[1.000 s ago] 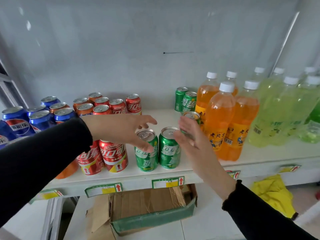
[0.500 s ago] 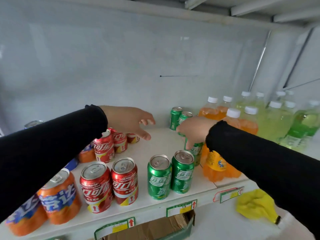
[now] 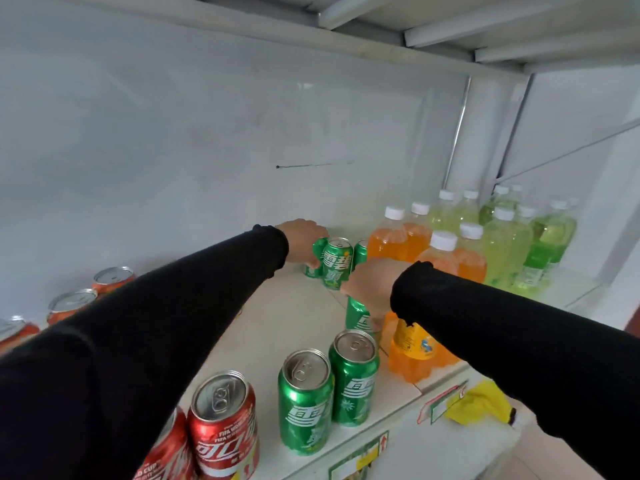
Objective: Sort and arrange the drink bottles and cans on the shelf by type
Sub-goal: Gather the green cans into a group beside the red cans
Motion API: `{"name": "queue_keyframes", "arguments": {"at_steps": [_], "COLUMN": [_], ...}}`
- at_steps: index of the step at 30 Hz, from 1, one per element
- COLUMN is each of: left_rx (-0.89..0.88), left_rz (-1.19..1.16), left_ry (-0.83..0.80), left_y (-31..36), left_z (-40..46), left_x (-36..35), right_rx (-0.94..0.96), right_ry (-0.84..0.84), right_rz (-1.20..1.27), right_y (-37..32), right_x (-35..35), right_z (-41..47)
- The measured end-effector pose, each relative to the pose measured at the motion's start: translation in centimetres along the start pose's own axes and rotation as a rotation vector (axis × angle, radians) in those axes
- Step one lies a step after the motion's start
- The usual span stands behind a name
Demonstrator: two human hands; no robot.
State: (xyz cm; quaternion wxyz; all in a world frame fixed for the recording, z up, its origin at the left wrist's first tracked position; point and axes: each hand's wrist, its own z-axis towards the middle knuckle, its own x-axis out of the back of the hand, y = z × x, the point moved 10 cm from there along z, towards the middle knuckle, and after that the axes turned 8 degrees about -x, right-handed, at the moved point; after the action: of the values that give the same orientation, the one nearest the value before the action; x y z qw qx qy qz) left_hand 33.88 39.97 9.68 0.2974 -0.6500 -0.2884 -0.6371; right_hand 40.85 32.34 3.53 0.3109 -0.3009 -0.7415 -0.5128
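- Head view: left hand (image 3: 301, 242) curls around a glossy green can (image 3: 316, 254) at the white shelf's (image 3: 287, 320) rear, 12 o'clock.
- Right hand (image 3: 372, 284) clamps another green can (image 3: 358, 315); bare shelf lies at 9 o'clock.

Soft, even daylight fills the scene, bright on the white back wall (image 3: 173, 150) and without hard shadows. Small highlights gleam on the can tops (image 3: 304, 367). Wide-angle distortion bends the shelf beams (image 3: 450, 32) near the upper edge. The black sleeves (image 3: 121, 341) read as nearly featureless dark masses; the far bottles (image 3: 502, 237) look slightly soft.
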Motion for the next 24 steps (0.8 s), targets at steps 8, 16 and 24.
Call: {"name": "queue_keyframes", "arguments": {"at_steps": [8,16,24], "left_rx": [0.065,0.039,0.091], "left_rz": [0.098,0.173,0.027], "left_ry": [-0.097,-0.080,-0.162], "left_y": [0.1,1.0,-1.1], "left_z": [8.6,7.4,-5.2], "left_x": [-3.4,-3.3,0.4], "right_rx": [-0.027,-0.019,0.023], "right_ry": [-0.038,0.025,0.119], "right_rz": [0.085,0.319,0.675], "right_y": [0.6,0.1,-0.4], "right_x": [-1.3,0.9,5.1], "right_z": [1.6,-1.0,-3.6]}}
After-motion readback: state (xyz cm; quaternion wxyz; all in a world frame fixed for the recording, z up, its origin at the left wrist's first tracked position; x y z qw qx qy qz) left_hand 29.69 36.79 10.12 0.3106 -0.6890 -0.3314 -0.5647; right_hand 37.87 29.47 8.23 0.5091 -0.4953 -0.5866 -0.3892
